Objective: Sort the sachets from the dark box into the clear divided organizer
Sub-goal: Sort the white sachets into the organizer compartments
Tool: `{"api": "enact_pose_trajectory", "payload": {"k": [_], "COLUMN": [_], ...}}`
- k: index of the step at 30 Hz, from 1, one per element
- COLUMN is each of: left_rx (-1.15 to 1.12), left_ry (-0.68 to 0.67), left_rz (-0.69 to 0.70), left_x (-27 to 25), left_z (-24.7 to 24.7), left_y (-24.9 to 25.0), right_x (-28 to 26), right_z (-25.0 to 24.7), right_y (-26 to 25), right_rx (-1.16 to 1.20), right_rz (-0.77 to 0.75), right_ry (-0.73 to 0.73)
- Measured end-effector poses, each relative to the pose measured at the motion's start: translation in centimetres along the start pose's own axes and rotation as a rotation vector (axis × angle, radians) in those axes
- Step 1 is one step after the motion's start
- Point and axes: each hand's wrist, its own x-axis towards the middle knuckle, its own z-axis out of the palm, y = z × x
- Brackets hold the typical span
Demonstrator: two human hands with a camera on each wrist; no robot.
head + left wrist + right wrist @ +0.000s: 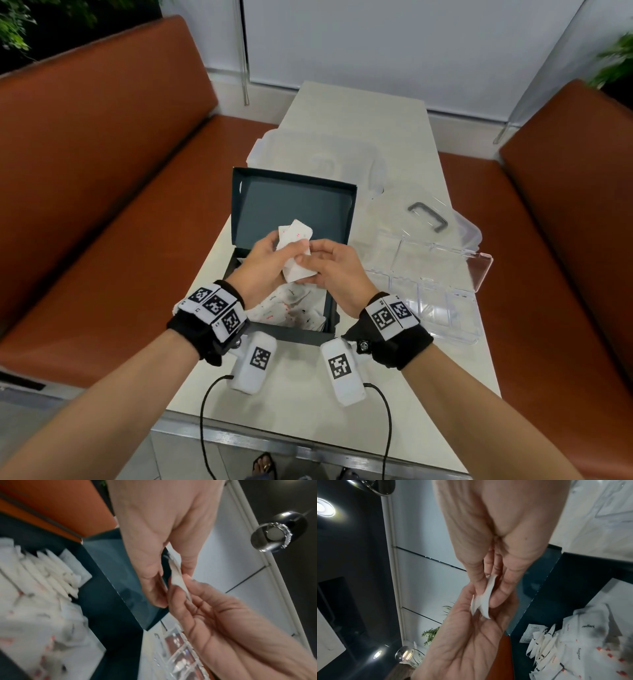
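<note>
White paper sachets (295,251) pinched by left hand (263,265) and right hand (330,265) above dark box (329,310); clear divided organizer (442,301) right, nearer right hand.

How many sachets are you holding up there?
2, as far as shows: both pinched between the left hand and right hand above the dark box; sachets overlap, more may hide.

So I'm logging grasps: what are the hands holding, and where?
Both hands, left and right, pinch a few white paper sachets by their lower halves above the dark box.
</note>
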Motion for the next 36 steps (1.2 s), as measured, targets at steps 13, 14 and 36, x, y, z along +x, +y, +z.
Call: {"api": "enact_pose_trajectory", "payload": {"k": [13, 14, 36], "left_rx": [0.012, 0.008, 0.083], "left_ry": [0.032, 0.032, 0.029], "left_rz": [-0.058, -0.079, -0.137], "left_x": [1.8, 1.9, 1.4], "left_z": [2.7, 3.0, 5.2], "left_y": [-0.5, -0.8, -2.1], "right_x": [-1.3, -1.4, 1.3], "right_z": [-7.0, -7.8, -11.3], "right_y": [-1.3, -1.5, 1.7], "right_rx": [-0.191, -0.186, -1.146], "right_rz": [0.087, 0.093, 0.288], "right_ry": [0.147, 0.160, 0.264]}}
